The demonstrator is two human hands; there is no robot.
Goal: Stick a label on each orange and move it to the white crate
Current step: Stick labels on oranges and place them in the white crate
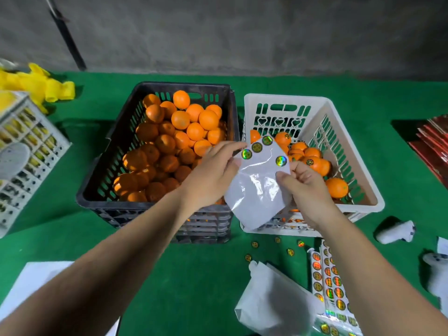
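At frame centre, the left hand [213,173] and right hand [306,184] each pinch a glossy white backing sheet [257,187] of round holographic labels [281,161] above the white slatted crate [351,146]; peeling slowly should keep each label flat, while unlabelled oranges [169,146] wait centre-left

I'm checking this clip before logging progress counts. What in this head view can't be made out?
- Lower oranges in the black crate: buried under the top layer, so no count.
- Near part of the white crate: covered by the sticker sheet and both hands.
- Print on the stickers: too small to read.
- Right hand fingertips: curled behind the sheet.
- Red items: cut off by the right edge.
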